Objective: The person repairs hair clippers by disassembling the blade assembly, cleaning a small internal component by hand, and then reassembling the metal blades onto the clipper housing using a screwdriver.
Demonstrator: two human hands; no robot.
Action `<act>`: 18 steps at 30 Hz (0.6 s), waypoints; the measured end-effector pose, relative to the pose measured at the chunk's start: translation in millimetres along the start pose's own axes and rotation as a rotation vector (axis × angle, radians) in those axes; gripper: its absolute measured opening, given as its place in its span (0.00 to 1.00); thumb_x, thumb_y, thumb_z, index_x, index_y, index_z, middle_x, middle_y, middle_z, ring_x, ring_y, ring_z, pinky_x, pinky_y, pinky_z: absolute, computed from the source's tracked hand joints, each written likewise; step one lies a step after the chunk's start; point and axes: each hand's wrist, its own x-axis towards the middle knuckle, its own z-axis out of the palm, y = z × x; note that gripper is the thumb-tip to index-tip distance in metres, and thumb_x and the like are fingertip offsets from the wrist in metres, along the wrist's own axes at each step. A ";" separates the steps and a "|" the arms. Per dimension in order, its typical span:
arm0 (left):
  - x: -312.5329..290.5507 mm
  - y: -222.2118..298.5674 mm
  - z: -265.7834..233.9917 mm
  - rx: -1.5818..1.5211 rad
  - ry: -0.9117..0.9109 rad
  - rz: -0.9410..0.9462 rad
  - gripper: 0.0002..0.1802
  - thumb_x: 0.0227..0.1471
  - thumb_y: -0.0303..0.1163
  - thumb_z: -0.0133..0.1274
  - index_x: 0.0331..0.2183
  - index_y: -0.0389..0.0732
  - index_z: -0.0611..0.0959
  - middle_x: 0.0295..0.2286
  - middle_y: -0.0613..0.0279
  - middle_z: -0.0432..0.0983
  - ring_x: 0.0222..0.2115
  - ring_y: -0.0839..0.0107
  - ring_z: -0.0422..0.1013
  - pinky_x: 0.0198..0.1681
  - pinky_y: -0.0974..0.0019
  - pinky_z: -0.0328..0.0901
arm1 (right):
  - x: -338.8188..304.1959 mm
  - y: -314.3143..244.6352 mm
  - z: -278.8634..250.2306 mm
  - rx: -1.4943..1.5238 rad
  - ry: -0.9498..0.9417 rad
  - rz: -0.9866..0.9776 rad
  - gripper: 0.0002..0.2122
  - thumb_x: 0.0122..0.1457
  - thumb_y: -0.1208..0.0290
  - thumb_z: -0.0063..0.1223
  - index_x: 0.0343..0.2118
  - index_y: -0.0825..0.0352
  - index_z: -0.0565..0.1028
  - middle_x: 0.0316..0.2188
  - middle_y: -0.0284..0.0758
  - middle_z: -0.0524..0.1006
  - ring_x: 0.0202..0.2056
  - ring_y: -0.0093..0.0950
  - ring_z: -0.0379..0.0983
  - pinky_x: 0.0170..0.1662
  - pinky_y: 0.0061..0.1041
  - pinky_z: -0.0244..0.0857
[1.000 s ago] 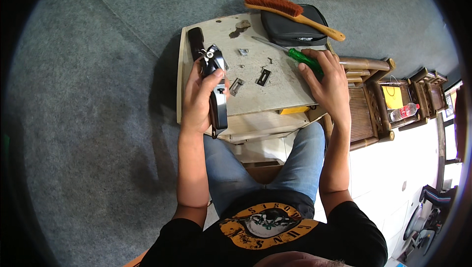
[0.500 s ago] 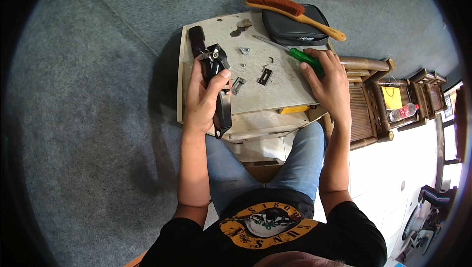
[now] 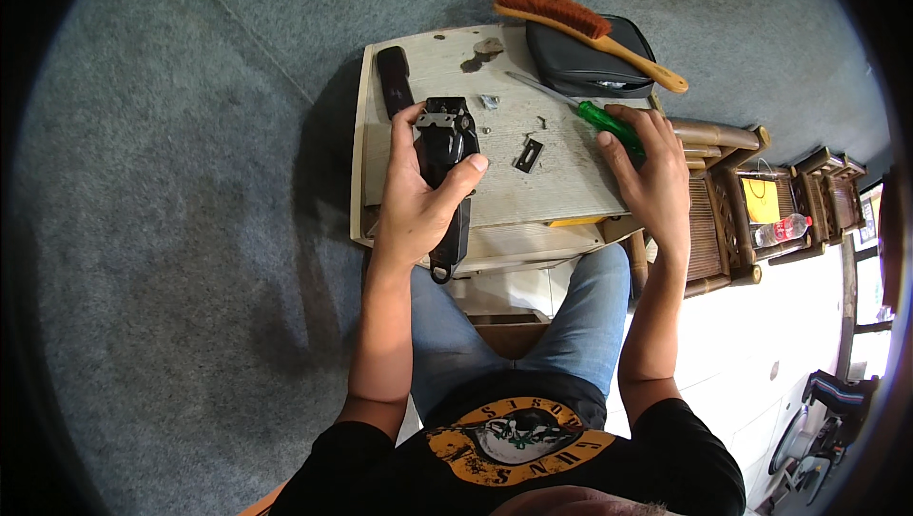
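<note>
My left hand (image 3: pixel 416 207) grips a black hair clipper (image 3: pixel 445 147) above the left part of the small table, its head end pointing away from me and its hanging loop toward me. My right hand (image 3: pixel 656 174) is closed round the green handle of a screwdriver (image 3: pixel 607 122), whose shaft points to the far left over the tabletop. Between the hands lie a dark slotted plate (image 3: pixel 529 155), small screws (image 3: pixel 542 122) and a little silver metal part (image 3: pixel 490 102). Beyond my left hand rests a long black cover-like piece (image 3: pixel 394 81).
A black zip case (image 3: pixel 575 64) sits at the table's (image 3: pixel 514 197) far right corner, with a wooden-handled brush (image 3: pixel 571 21) across it. Dark stains mark the far tabletop. Bamboo chairs (image 3: pixel 709 231) stand at right, one holding a plastic bottle (image 3: pixel 783 230) and a yellow bag (image 3: pixel 761 200).
My left hand has turned the hair clipper, so its flat metal head end now shows. The grey metal piece beside it is now hidden. My right hand remains at the screwdriver; the view shifted slightly.
</note>
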 end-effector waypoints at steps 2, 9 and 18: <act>-0.6 0.7 0.0 0.006 -0.010 -0.001 0.35 0.58 0.25 0.62 0.60 0.34 0.62 0.38 0.63 0.77 0.35 0.81 0.72 0.39 0.75 0.69 | -0.1 -1.2 -0.2 -0.003 -0.008 0.009 0.15 0.63 0.61 0.61 0.49 0.64 0.81 0.40 0.36 0.80 0.46 0.36 0.75 0.52 0.36 0.66; 0.8 -0.7 0.3 0.028 -0.097 0.022 0.32 0.56 0.27 0.65 0.57 0.32 0.67 0.43 0.60 0.76 0.42 0.78 0.73 0.48 0.71 0.69 | -0.2 -2.2 1.6 -0.007 0.005 0.005 0.15 0.64 0.61 0.61 0.48 0.65 0.81 0.40 0.36 0.80 0.45 0.36 0.75 0.52 0.36 0.65; -0.7 0.8 -1.2 0.007 -0.110 0.051 0.32 0.56 0.28 0.65 0.57 0.32 0.68 0.44 0.58 0.76 0.43 0.76 0.74 0.50 0.70 0.69 | -0.9 0.3 3.2 -0.019 0.001 0.011 0.15 0.64 0.61 0.61 0.49 0.64 0.81 0.39 0.35 0.80 0.45 0.34 0.75 0.51 0.34 0.65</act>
